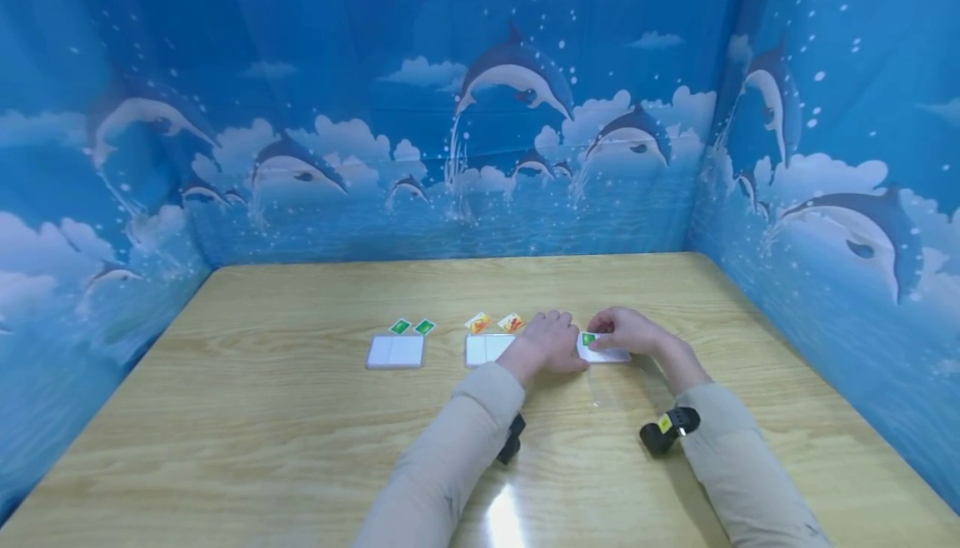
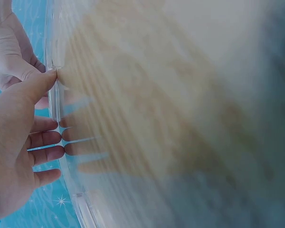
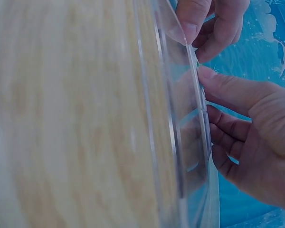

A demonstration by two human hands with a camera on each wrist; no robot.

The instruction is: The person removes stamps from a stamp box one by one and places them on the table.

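On the right, a flat white tray [image 1: 613, 356] with clear edges lies on the table. My right hand [image 1: 630, 331] holds a small green card [image 1: 588, 339] at this tray's left half, thumb and fingers bent around it. Beside the tray's left edge, my left hand [image 1: 551, 341] rests with its fingers fairly straight and its thumb touching the near left corner. The left wrist view shows that thumb [image 2: 42, 84] against the clear rim. In the right wrist view the right hand [image 3: 261, 123] has bent fingers, and the card is mostly hidden.
A second white tray [image 1: 487, 350] lies left of my left hand, with two orange picture cards [image 1: 478, 323] behind it. Farther left is a third white tray [image 1: 395, 351] with two green cards [image 1: 425, 327] behind. Dolphin-print curtains [image 1: 337, 115] enclose the wooden table [image 1: 262, 431].
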